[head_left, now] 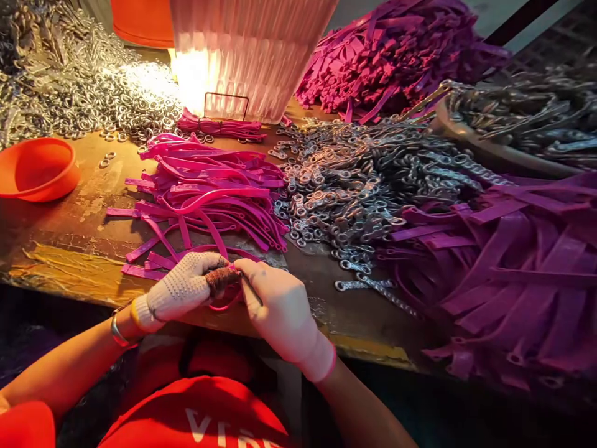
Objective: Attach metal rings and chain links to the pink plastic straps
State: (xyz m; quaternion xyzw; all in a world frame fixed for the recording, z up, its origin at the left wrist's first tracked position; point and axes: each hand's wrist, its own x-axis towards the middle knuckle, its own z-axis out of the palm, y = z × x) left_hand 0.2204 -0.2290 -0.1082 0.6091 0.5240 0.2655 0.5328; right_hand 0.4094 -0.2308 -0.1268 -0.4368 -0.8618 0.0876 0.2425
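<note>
My left hand (184, 286), in a dotted white knit glove with brown wrapping on a finger, pinches a pink strap (215, 231) near the table's front edge. My right hand (280, 311), in a plain white glove, meets it fingertip to fingertip and grips the same strap's end. What lies right between the fingertips is mostly hidden. Just beyond my hands is a loose pile of pink straps (219, 186). To its right spreads a heap of metal links (354, 180) with ringed ends, a few lying apart near my right hand.
An orange bowl (41, 169) stands at the left. Small metal rings (116, 99) are heaped behind it, beside a bright lamp glow and a ribbed clear panel (261, 56). Purple straps (527, 267) pile up at the right, more (387, 56) behind. A basin (504, 146) holds metal pieces.
</note>
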